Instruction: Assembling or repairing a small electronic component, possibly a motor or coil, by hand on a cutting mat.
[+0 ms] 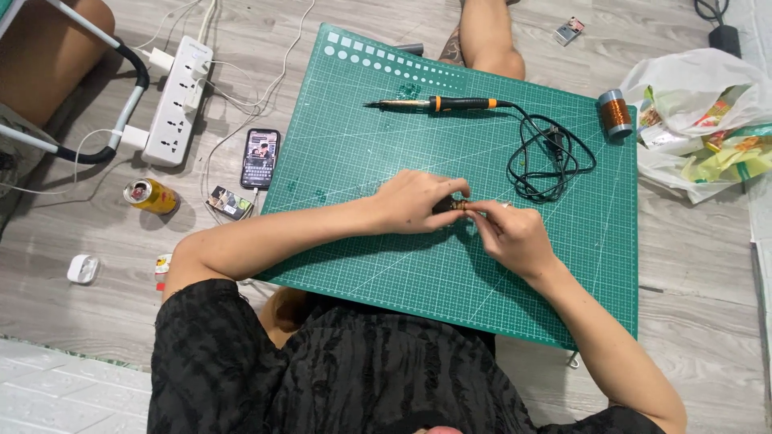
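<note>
Over the middle of a green cutting mat (386,128), my left hand (416,201) and my right hand (515,235) meet around a small dark part wound with copper wire (455,206). Both hands pinch it between fingertips, and most of the part is hidden by my fingers. A soldering iron (438,104) with a black and orange handle lies on the mat beyond my hands. Its black cable (547,157) is coiled to the right. A spool of copper wire (615,114) stands at the mat's far right corner.
To the left of the mat lie a phone (260,157), a white power strip (178,100), a yellow drink can (150,195) and a small box (230,202). A white plastic bag (704,116) with packets sits on the right. A bare knee (490,36) shows beyond the mat.
</note>
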